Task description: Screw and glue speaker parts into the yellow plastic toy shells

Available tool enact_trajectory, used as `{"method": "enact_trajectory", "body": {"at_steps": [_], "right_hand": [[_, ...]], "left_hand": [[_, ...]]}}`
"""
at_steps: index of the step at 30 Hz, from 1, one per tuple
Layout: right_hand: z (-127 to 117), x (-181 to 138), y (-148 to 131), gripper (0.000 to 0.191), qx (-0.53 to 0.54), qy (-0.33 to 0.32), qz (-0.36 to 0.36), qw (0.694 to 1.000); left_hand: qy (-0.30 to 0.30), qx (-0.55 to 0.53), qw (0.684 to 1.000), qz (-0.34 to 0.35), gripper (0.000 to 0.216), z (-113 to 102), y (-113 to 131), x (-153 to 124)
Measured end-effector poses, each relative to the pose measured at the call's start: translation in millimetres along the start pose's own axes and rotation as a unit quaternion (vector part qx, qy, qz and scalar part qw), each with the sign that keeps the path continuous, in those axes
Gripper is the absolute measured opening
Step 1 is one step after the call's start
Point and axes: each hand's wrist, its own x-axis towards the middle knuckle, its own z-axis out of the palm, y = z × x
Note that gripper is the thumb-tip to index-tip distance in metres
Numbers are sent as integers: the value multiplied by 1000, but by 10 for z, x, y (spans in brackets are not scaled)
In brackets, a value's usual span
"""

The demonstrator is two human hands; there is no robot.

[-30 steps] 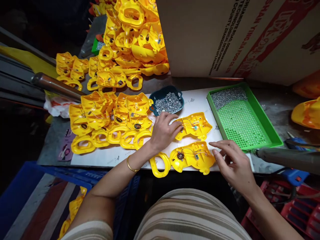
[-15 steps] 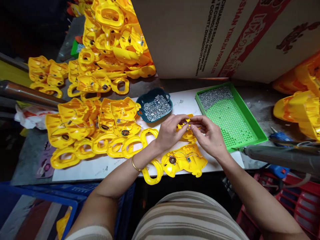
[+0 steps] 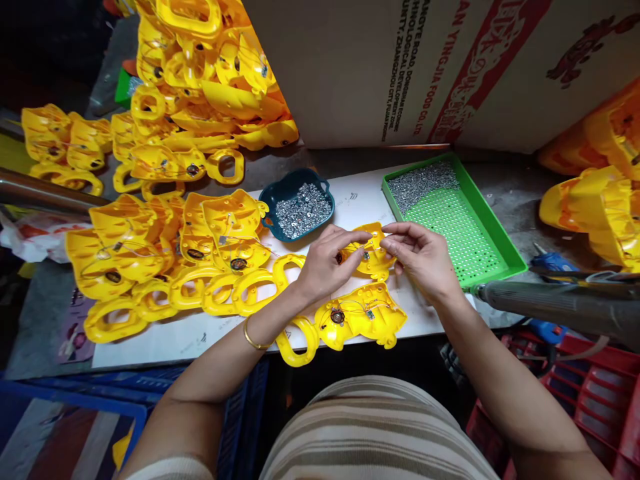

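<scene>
My left hand [image 3: 326, 261] hovers over the left part of a yellow plastic toy shell [image 3: 373, 263], its thumb and index finger apart and nothing visible between them. At that shell's right edge, my right hand [image 3: 423, 259] has thumb and fingertips drawn together; whatever they pinch is too small to make out. Thin wires and a small circuit board show inside the shell, and my left hand covers part of it. Nearer me lies another yellow shell half [image 3: 363, 315] with a loop handle, a round speaker and wires, its hollow side up.
A dark teal basin [image 3: 265, 208] of small metal screws stands behind my left hand. On the right sits a green perforated tray [image 3: 500, 257] with more metal pieces. Yellow shells [image 3: 225, 230] are piled left and behind. A large carton [image 3: 350, 80] rises at the back.
My hands, which met fingertip to fingertip over the shell, have parted. The left thumb and index finger have spread, exposing more of the shell. The view has shifted slightly.
</scene>
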Motion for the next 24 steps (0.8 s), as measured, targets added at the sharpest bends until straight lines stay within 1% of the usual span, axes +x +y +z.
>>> {"method": "enact_trajectory", "body": {"at_steps": [2,4,8,10,12,14,16,17,19,20,21,22,24], "right_hand": [[-4,5,-4,32,4,0,0,1000],[5,13,-17,30,-6,-1,-3,1000],[36,33,-35,30,-32,11,-16,999],[39,32,-40,30,-51,7,-30,998],[17,13,-59,26,-101,1,-62,993],[-32,-23,-96,22,-200,18,-106,974],[-91,-67,-137,26,-323,46,-138,935],[-117,-86,-151,30,-379,51,-142,913],[-146,-116,-157,36,-461,27,-130,878],[-147,-126,-148,38,-485,9,-119,866],[-141,-134,-134,39,-497,-6,-108,861],[-130,-140,-116,40,-497,-19,-98,862],[-101,-153,-76,41,-471,-32,-81,878]], "left_hand": [[8,3,1000,5,13,22,15,13],[0,0,1000,-1,11,53,39,32],[-9,-13,999,-41,8,103,72,55],[-10,-22,998,-58,6,114,70,59],[-12,-23,997,-68,5,114,58,58],[-18,-16,997,-79,5,102,43,48],[-26,-2,995,-99,8,80,31,29],[-28,6,994,-108,9,68,27,17],[-29,23,992,-123,10,48,24,-5],[-27,31,991,-125,9,43,26,-13],[-20,41,991,-125,9,44,30,-18],[-12,54,991,-123,8,50,36,-22],[1,83,990,-115,7,77,51,-23]]}}
